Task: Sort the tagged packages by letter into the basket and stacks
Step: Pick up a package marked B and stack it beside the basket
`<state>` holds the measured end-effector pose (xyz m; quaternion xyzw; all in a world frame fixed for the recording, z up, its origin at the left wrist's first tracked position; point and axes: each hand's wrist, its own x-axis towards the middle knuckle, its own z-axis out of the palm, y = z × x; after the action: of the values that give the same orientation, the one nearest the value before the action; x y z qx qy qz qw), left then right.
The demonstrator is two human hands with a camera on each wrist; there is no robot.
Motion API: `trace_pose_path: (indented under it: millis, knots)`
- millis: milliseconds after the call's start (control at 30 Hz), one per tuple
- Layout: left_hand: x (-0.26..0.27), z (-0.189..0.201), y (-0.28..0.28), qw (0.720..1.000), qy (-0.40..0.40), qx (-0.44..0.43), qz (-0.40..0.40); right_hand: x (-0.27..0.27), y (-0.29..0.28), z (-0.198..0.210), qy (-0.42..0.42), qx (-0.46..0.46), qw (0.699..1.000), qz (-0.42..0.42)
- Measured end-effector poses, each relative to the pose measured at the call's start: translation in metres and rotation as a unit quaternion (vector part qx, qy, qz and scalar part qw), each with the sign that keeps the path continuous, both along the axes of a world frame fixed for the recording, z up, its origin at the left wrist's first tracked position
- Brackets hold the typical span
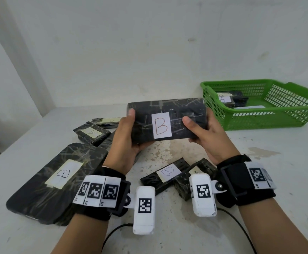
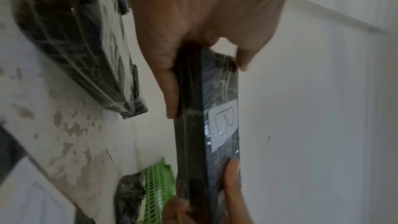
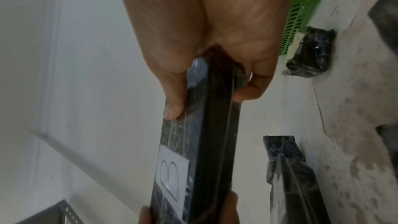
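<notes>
On the stained white desk [image 1: 177, 154], both hands, the left hand [image 1: 125, 136] and right hand [image 1: 202, 132], gripped the ends of the B package [image 1: 167, 120] above the middle, its long axis left-right, with the B stack [image 1: 57, 182] nearer the left hand.

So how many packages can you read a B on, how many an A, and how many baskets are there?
B packages: 3 (held package, large package, small package)
A packages: 2 (loose package, binned package)
Green basket: 1
Total: 6, leaving out packages whose tags are hidden or unreadable.
</notes>
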<state>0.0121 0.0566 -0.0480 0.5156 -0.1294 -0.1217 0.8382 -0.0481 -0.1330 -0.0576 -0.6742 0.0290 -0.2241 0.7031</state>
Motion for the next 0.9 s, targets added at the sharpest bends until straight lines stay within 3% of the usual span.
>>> trace_pose_path:
  millis: [100, 200, 400, 567, 900]
  knots:
    - [0.0031, -0.0028, -0.0001, 0.998, -0.027, 0.032, 0.038, 0.0010, 0.0027, 0.0003, 0.001, -0.001, 1.000, 0.001]
    - [0.0028, -0.0036, 0.0014, 0.998, -0.039, 0.038, 0.037, 0.0001, 0.0056, 0.0053, 0.015, 0.045, 0.999, 0.015]
    - [0.0011, -0.0030, 0.0038, 0.995, -0.047, 0.085, 0.016, 0.0030, 0.0042, 0.0029, 0.007, 0.052, 0.999, 0.012]
    - [0.0039, -0.0038, 0.0052, 0.996, -0.040, 0.078, 0.028, 0.0034, 0.0046, 0.0050, 0.013, 0.089, 0.995, 0.037]
    - [0.0004, -0.0046, 0.0027, 0.995, -0.048, 0.081, 0.042, 0.0007, 0.0104, 0.0068, 0.019, 0.061, 0.998, 0.000]
